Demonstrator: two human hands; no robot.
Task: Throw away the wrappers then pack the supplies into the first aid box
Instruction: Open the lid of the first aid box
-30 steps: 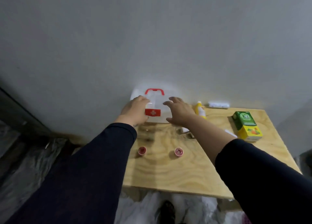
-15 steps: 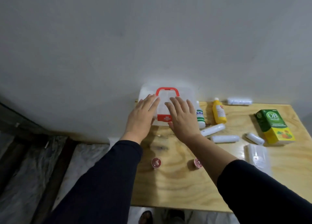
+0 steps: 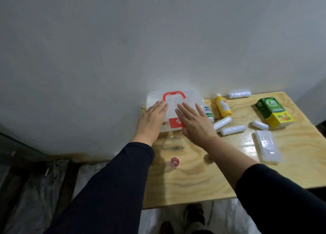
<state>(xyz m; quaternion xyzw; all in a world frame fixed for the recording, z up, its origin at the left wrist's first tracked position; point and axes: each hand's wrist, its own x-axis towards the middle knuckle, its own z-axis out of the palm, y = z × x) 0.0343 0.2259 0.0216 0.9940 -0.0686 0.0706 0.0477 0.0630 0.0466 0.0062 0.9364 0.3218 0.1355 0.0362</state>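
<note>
On the wooden tabletop (image 3: 194,177) against a grey wall, left hand (image 3: 151,120) and right hand (image 3: 195,126) lie flat, fingers spread, gripping nothing, on the closed first aid box (image 3: 192,99), probably to open it for packing

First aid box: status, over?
Left hand and right hand open, flat on the first aid box. Lid shut; supplies unpacked, yellow bottle and gauze rolls out on the table. Nothing blocking.

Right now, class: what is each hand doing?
Left hand: open, flat on the first aid box, holding nothing.
Right hand: open, flat on it, holding nothing.
</note>
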